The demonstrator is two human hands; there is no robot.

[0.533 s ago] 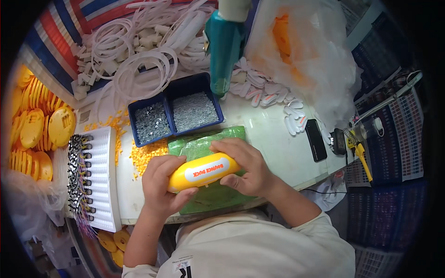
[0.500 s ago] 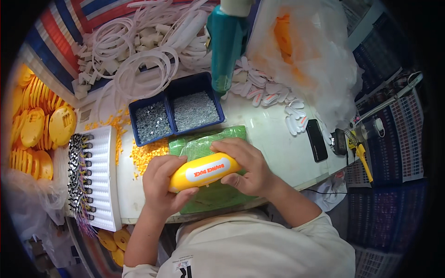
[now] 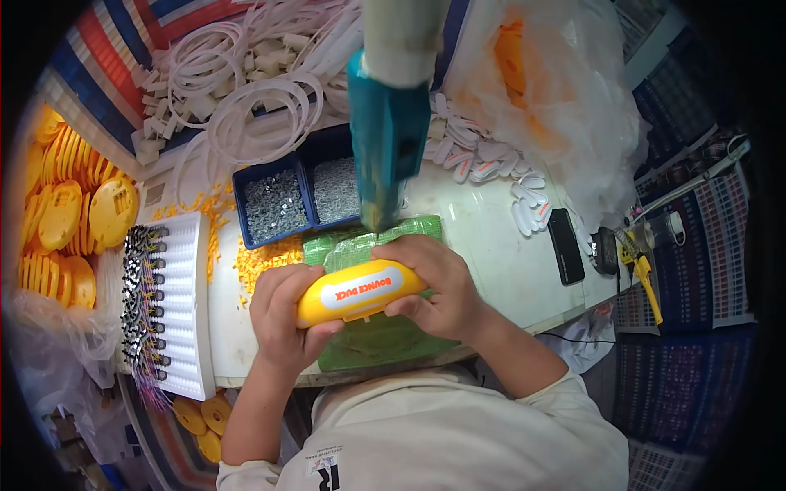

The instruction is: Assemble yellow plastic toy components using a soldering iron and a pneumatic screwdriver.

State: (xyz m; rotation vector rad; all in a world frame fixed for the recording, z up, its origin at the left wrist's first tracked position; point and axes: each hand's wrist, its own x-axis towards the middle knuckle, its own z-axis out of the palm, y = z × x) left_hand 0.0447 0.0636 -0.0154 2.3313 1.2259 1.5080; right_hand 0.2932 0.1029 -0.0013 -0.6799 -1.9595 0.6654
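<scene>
Both hands hold a rounded yellow plastic casing (image 3: 315, 310) with a white oval label on the side facing up. My left hand (image 3: 282, 315) grips its left end, thumb at the near edge and fingers along the far edge. Around the right end closes my right hand (image 3: 438, 286), in the same way. A small tab stands out from the casing's near edge. Just beyond it hangs a teal electric screwdriver (image 3: 389, 135), its thin bit pointing down close to my right fingertips. Under the casing lies a green cloth mat (image 3: 389, 348), partly covered with clear plastic.
A blue two-part tray (image 3: 246, 209) of small screws stands behind the mat, beside loose yellow bits (image 3: 266, 266). Left are a white rack (image 3: 184, 311) of wired parts and stacked yellow discs (image 3: 113, 213). White label pieces (image 3: 491, 155) and a phone (image 3: 566, 245) lie right.
The teal screwdriver has come down and nearer, its bit now by the casing's far side. The casing, still in both hands, has shifted slightly.
</scene>
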